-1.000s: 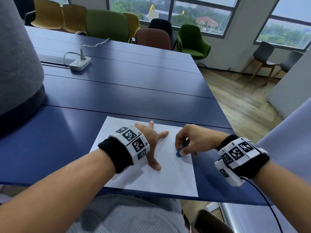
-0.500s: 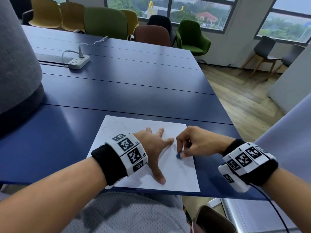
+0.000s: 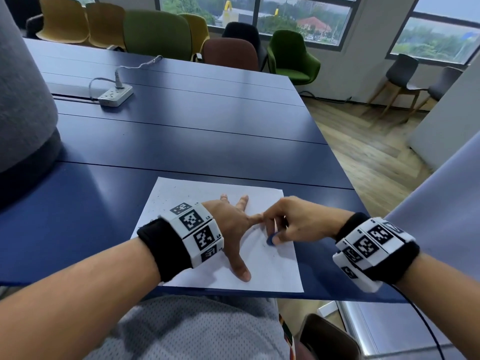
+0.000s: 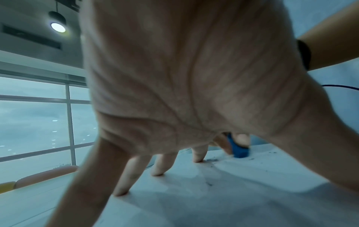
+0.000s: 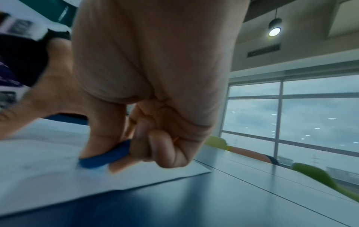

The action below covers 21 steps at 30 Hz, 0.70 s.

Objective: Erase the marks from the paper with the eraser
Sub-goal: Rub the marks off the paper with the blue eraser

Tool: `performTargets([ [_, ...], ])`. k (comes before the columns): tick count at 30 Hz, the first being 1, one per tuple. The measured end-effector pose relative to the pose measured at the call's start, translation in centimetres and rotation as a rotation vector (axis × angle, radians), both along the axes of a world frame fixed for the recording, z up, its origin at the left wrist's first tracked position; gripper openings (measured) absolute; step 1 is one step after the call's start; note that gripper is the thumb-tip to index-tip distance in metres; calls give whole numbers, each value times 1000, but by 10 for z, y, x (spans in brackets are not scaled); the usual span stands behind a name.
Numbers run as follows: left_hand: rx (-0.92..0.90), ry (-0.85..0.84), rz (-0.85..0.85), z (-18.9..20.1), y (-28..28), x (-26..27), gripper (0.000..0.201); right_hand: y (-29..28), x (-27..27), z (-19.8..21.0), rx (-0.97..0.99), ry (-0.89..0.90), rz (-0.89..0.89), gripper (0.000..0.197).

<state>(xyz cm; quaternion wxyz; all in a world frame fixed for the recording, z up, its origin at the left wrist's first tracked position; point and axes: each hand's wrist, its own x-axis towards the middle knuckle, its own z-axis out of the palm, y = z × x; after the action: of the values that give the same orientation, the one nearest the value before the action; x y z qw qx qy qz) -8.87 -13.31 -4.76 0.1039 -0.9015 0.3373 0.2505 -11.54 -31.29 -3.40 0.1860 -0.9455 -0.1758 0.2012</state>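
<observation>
The blue eraser [image 3: 270, 240] is pressed onto the paper [image 3: 275, 271] near the sheet's right edge, pinched between the thumb and curled fingers of the right hand [image 3: 298, 224]. The paper lies at the table's [image 3: 207, 141] near edge, by its right corner, with dark crumbs scattered on it. The left hand [image 3: 233, 224] is spread flat on the sheet, fingers straight, its index fingertip right up against the right hand. A white power strip [image 3: 116, 94] sits far back on the table's left side, with chairs [image 3: 291, 55] lined up beyond the far edge.
</observation>
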Motion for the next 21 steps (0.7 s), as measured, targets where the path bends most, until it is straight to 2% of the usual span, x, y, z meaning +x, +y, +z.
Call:
performTargets([
  [3,17,-8,2,1,-1,-2,135,-8,0,-4,23,-43,-80,19],
  [7,17,-1,10,2,-1,-3,135,-3,-12,-3,-8,43,-1,20],
  [11,26,-6,7,2,-1,-2,136,-10,-4,-6,-2,-67,-107,25],
  [15,32,-5,11,3,-1,-2,136,-3,-20,-5,38,54,4,14],
  [19,31,-8,5,2,-1,-2,136,-11,-10,-4,39,-26,-84,15],
  [21,33,-4,8,2,0,-1,136,-7,-17,-7,72,-11,-54,14],
])
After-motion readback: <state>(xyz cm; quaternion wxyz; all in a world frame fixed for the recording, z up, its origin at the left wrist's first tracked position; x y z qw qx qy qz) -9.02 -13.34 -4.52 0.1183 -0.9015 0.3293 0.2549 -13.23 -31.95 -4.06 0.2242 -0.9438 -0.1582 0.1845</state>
